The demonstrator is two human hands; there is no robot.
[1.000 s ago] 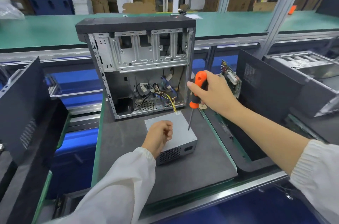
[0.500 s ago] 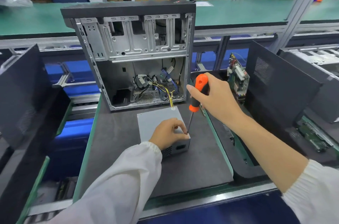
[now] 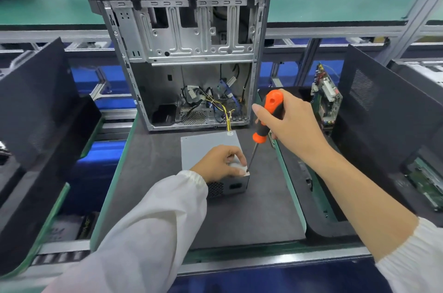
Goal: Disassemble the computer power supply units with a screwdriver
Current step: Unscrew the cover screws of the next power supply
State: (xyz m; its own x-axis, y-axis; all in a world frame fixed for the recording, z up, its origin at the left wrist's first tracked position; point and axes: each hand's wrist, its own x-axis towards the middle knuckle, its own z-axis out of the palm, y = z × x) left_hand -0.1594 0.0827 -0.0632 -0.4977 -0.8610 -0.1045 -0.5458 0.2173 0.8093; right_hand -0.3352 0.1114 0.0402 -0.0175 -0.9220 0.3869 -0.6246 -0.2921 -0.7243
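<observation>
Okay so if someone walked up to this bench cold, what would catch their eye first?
Probably the orange-and-black screwdriver gripped in the right hand, its tip down at the near right corner of the grey power supply unit, which the left hand steadies on the dark mat. Right behind stands the open computer case, bare metal inside with loose cables at its bottom.

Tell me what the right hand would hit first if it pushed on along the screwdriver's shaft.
Probably the grey metal power supply box: the orange-handled screwdriver in the right hand slants down to its near right top corner, beside the left hand.
</observation>
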